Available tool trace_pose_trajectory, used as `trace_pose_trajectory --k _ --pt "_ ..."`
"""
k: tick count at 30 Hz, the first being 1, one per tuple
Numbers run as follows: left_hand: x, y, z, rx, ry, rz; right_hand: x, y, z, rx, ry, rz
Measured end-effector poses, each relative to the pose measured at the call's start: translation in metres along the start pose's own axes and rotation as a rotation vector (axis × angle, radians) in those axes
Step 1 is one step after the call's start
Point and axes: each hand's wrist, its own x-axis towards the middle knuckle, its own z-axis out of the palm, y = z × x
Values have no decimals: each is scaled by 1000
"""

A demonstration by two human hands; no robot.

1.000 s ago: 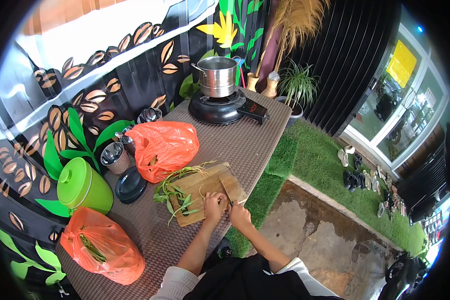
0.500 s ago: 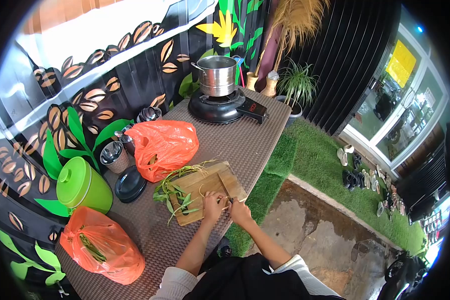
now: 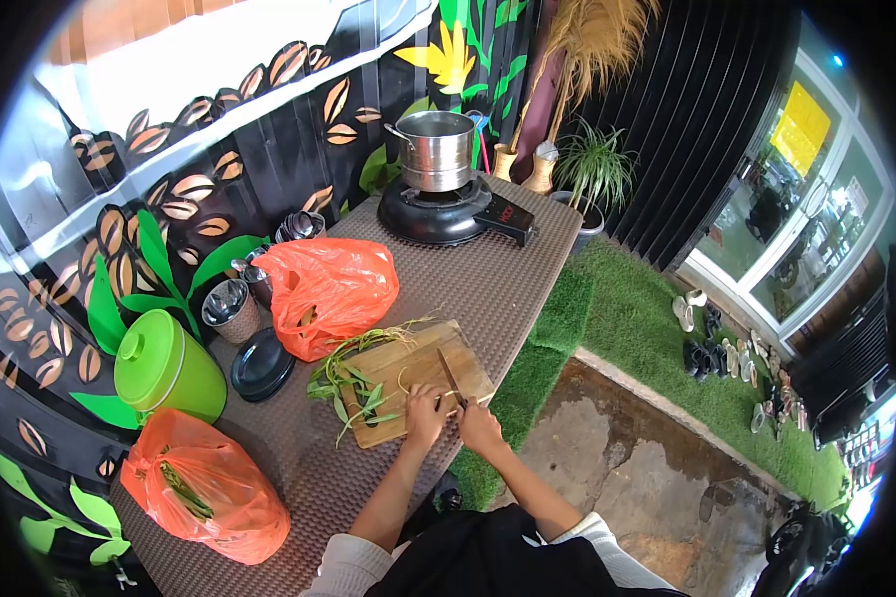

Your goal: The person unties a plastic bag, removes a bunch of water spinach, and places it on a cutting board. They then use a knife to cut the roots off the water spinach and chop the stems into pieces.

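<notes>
A wooden cutting board lies near the table's edge. Long green leafy stems are spread across its left side and hang over its edge. My left hand rests on the board's near part, fingers curled down over thin stems, partly hidden beneath them. Beside it, my right hand is wrapped around the handle of a knife. The blade points away from me over the board's right side. A narrow space separates the two hands.
Orange plastic bags stand on the woven table. Left are a green lidded container, black plates and a metal-lined cup. A steel pot sits on a black portable stove at the far end.
My right hand and the knife have shifted very slightly toward me, while my left hand stays in almost the same place. The view has moved a little.
</notes>
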Motion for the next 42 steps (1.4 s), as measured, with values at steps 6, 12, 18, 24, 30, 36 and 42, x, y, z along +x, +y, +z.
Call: trace_pose_trajectory --k 6,12,18,24,30,36,42 --pt "2 2 -6 -136 -102 -138 -14 -9 8 -38 -12 48" --pt "3 2 -4 -84 -77 -75 14 1 1 -64 -18 -30" --pt "3 0 -4 -64 -80 -64 -9 -8 4 -79 -16 6" --pt "3 0 -5 -119 -118 -129 8 -2 2 -33 -22 21" --pt "4 -2 -3 -108 -96 -111 -9 -7 -1 -33 -50 -1" --pt "3 -4 -2 -157 -115 -152 2 -11 5 -31 -12 48" --pt "3 -3 -2 -158 -83 -154 -10 -9 8 -35 -22 -3"
